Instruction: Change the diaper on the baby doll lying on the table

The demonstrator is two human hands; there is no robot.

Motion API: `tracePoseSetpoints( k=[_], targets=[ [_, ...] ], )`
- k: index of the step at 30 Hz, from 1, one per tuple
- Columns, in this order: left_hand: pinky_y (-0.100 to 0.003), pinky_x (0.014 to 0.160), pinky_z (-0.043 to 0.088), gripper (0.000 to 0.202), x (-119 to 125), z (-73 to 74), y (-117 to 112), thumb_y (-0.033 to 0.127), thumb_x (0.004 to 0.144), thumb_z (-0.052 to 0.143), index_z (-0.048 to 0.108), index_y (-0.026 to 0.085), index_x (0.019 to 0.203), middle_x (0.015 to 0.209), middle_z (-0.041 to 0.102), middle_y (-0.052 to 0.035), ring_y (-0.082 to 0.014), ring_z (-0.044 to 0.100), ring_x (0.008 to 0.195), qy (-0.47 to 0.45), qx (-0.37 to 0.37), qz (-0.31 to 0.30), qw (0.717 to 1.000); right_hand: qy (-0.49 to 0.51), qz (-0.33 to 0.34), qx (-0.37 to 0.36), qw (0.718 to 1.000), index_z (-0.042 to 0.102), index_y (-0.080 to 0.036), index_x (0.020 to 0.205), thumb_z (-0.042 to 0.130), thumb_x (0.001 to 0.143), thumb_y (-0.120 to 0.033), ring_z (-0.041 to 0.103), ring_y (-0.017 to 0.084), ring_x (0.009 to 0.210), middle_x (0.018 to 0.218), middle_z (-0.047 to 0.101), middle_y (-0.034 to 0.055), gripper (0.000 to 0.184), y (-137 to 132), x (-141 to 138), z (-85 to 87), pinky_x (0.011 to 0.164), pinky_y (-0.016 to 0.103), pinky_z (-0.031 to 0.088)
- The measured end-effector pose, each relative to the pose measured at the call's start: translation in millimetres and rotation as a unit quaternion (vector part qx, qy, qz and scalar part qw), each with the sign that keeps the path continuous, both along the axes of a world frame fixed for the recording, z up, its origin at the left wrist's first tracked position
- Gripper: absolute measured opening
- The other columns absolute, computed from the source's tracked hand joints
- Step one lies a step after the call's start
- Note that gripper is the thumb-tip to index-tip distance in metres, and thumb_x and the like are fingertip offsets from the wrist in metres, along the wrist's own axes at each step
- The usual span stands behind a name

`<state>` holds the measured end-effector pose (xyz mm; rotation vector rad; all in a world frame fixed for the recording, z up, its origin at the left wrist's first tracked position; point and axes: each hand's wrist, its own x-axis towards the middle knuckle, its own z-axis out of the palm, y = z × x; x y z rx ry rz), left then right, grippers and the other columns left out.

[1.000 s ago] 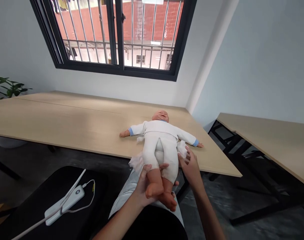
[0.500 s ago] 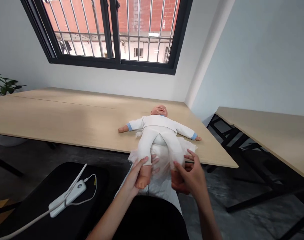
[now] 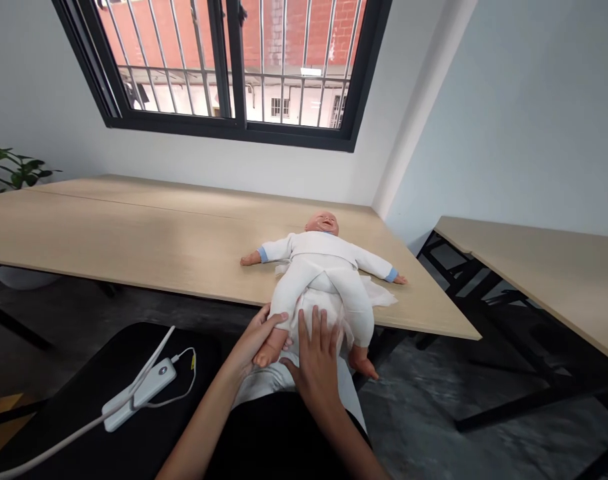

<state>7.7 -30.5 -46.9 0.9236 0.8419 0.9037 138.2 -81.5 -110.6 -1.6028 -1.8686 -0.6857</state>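
Pale wood counter point(image 3: 134, 240), long, set under a black-framed barred window point(image 3: 234, 67) in a white-walled corner; grey floor below. Head view, contents:

- Doll point(image 3: 324, 267): on its back at the counter's near edge, white suit, arms spread, legs hanging past the edge, white cloth point(image 3: 381, 295) under it.
- Left hand point(image 3: 257, 337): fingers clamped round the doll's lower leg, by the foot.
- Right hand point(image 3: 317, 353): fingers straight and slightly apart, laid flat on the doll between its legs.
- Second counter point(image 3: 544, 267): right side, same wood.
- Plant point(image 3: 14, 170): far left.
- White power bank point(image 3: 141, 393) with cable: on a black surface, lower left.
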Motion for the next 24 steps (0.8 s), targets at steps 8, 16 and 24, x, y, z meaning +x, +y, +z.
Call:
tracePoseSetpoints(
  k=[8, 16, 24],
  targets=[
    [-0.031, 0.047, 0.046, 0.077, -7, 12.7, -1, 0.049, 0.073, 0.072, 0.03, 0.026, 0.133, 0.106, 0.057, -0.0078, -0.0171, 0.057, 0.05, 0.003, 0.027, -0.043, 0.999, 0.02, 0.036, 0.057, 0.998, 0.058, -0.015, 0.123, 0.038, 0.074, 0.006, 0.06, 0.014, 0.097, 0.116, 0.063, -0.0023, 0.058, -12, 55, 55.9, 0.077, 0.025, 0.043],
    [-0.027, 0.043, 0.046, 0.088, 11, 0.1, -17, 0.048, 0.083, 0.063, 0.007, 0.043, 0.15, 0.093, 0.056, -0.004, -0.0145, 0.055, 0.047, 0.028, 0.033, -0.079, 0.996, -0.09, 0.079, -0.168, 0.978, 0.068, -0.025, 0.106, 0.056, 0.089, -0.029, 0.058, 0.02, 0.078, 0.088, 0.066, 0.0005, 0.021, 70, 93, 194.6, 0.061, 0.029, 0.023],
    [-0.029, 0.046, 0.046, 0.075, 7, -4.6, -21, 0.039, 0.09, 0.053, 0.006, 0.039, 0.15, 0.117, 0.05, -0.0111, -0.012, 0.055, 0.049, 0.096, 0.012, -0.061, 0.993, 0.209, 0.207, -0.307, 0.905, 0.033, -0.012, 0.059, 0.049, 0.077, -0.06, 0.026, 0.009, 0.057, 0.058, 0.029, 0.0002, 0.054, 171, 134, 149.0, 0.057, 0.026, 0.018]
  ],
)
